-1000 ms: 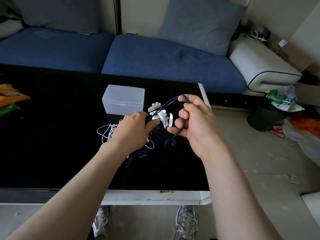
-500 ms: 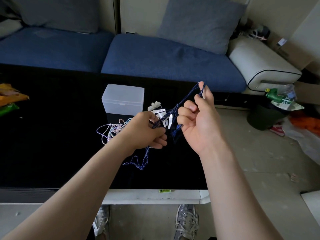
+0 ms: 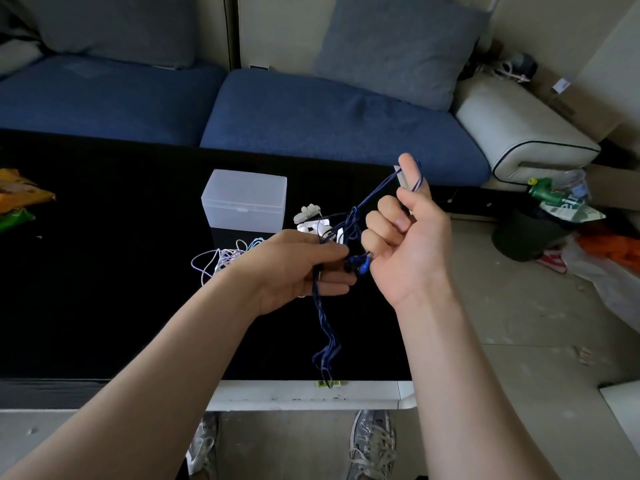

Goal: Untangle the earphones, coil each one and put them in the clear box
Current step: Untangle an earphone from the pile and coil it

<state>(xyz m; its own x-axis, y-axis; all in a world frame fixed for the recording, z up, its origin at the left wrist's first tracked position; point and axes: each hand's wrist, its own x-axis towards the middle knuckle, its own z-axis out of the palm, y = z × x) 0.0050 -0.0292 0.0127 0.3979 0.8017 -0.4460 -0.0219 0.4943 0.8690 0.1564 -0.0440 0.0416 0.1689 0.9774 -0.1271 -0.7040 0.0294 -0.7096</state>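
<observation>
Blue earphones (image 3: 325, 306): pinched in left hand (image 3: 298, 268), looped over forefinger of right hand (image 3: 408, 237) (other fingers curled). Risk: hard pull tightening knots.

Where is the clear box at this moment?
In the head view the clear box sits on the black table, just left of centre, beyond the left hand, with white earphones at its right.

Tabletop (image 3: 104, 289): black, glossy, standing in front of the sofa.
Sofa (image 3: 329, 112): blue, with a grey cushion (image 3: 398, 46) leaning against its back.
Packets (image 3: 20, 195): yellow and green, lying at the tabletop's left edge.
Bin (image 3: 519, 237): dark, sitting on the floor at right, with a green bottle (image 3: 540, 190) lying on top.
Sneakers (image 3: 372, 441): grey, showing below the near edge.
</observation>
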